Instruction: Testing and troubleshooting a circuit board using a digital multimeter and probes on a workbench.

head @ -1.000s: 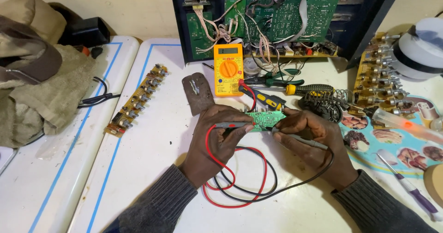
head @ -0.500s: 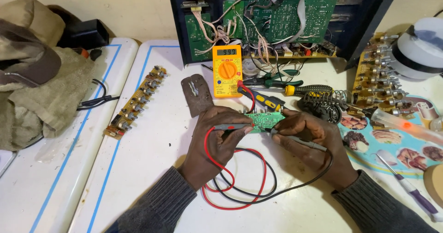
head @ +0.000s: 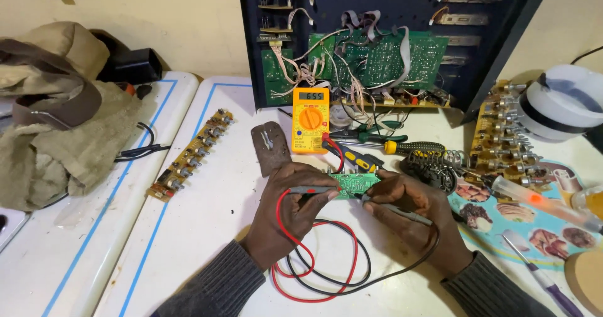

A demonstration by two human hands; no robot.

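Pinching the red probe [head: 312,190] in the left hand [head: 286,213] and the black probe [head: 396,208] in the right hand [head: 414,213], tips seemingly touching the small green board [head: 355,183] lying crosswise between both on the worktop [head: 213,223].

one head-worn view looks steeply down from close above the white table [head: 207,229], facing the wall.
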